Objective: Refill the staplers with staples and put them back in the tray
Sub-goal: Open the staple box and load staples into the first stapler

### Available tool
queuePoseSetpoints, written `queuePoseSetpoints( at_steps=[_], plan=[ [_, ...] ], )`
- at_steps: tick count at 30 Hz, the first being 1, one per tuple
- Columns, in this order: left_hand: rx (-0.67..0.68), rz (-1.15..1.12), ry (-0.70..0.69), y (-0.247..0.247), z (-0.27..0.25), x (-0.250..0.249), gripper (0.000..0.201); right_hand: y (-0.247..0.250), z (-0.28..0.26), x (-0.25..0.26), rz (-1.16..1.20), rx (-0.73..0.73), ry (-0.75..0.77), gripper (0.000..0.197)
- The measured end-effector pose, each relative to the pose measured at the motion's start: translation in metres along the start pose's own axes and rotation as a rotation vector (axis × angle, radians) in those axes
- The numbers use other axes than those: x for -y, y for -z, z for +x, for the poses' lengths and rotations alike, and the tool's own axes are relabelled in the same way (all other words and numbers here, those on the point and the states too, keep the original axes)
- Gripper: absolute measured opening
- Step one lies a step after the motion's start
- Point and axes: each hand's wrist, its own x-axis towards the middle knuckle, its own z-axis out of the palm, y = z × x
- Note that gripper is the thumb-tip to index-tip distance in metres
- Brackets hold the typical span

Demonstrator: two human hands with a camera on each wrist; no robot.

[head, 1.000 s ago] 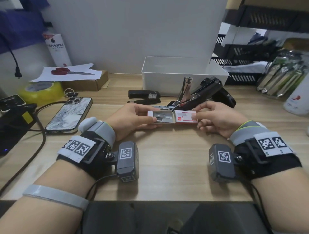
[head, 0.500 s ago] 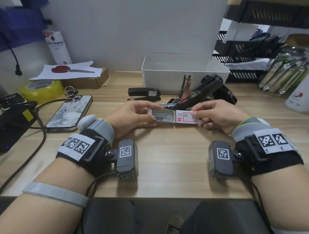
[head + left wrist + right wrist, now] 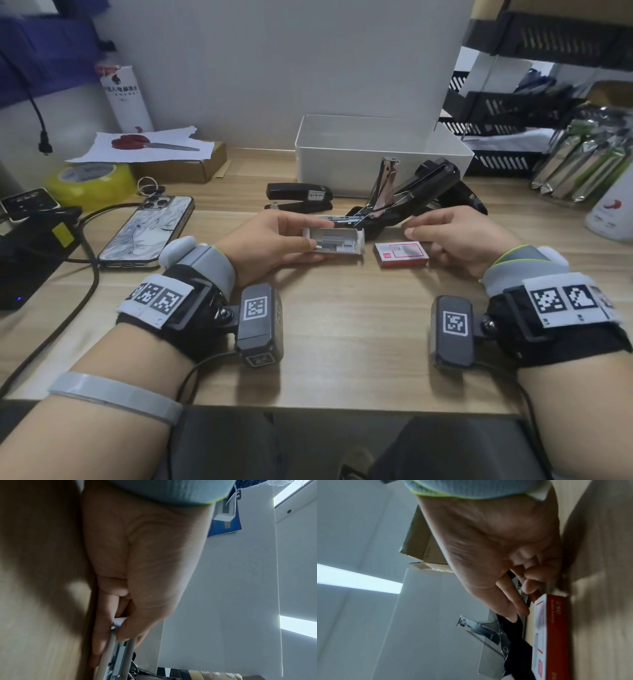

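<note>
My left hand (image 3: 320, 233) pinches the white inner drawer (image 3: 337, 241) of a staple box, with silver staple strips showing inside; the left wrist view shows the fingers (image 3: 101, 639) round the drawer (image 3: 118, 655). The red sleeve (image 3: 400, 255) (image 3: 556, 635) lies flat on the desk. My right hand (image 3: 411, 229) (image 3: 524, 599) hovers just beside it, loosely curled and holding nothing. Behind the hands a large black stapler (image 3: 407, 202) (image 3: 488, 631) stands swung open with its metal magazine up. A small shut stapler (image 3: 299, 198) and another black one (image 3: 462, 200) lie before the white tray (image 3: 376, 154).
A phone (image 3: 147, 229), yellow tape roll (image 3: 90, 178), cables and a black device sit on the left. Scissors (image 3: 150, 144) lie on paper over a cardboard box. Black mesh trays (image 3: 513, 102) and foil packets (image 3: 582, 161) stand on the right.
The white drawer has come fully out of the red sleeve. My right hand has let go of the sleeve, which now lies on the desk; my left hand keeps the drawer.
</note>
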Motion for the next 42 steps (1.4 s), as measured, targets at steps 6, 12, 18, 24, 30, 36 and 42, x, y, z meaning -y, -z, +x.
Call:
queuePoseSetpoints(
  at_steps=[6,12,18,24,30,36,42],
  plan=[
    [0.007,-0.051,0.054,0.001,0.0,-0.005,0.04,-0.021,-0.023,0.049,-0.248,0.208,0.415,0.008],
    [0.037,-0.061,0.089,0.0,-0.004,-0.008,0.042,-0.052,-0.015,0.07,-0.681,0.284,0.5,0.017],
    [0.043,-0.082,0.104,0.003,-0.003,-0.008,0.042,-0.062,-0.012,0.076,-0.824,0.242,0.538,0.021],
    [0.042,-0.042,0.07,0.002,-0.005,-0.008,0.045,-0.064,-0.011,0.078,-0.877,0.256,0.52,0.027],
    [0.053,0.029,0.049,0.004,-0.006,-0.009,0.047,-0.067,-0.012,0.079,-0.959,0.275,0.529,0.015],
    [0.03,0.068,0.039,0.004,-0.006,-0.007,0.034,-0.066,-0.01,0.079,-0.937,0.262,0.511,0.006],
    [-0.011,0.181,0.028,0.007,-0.006,-0.008,0.027,-0.064,-0.006,0.076,-0.909,0.258,0.514,0.008]
  ],
)
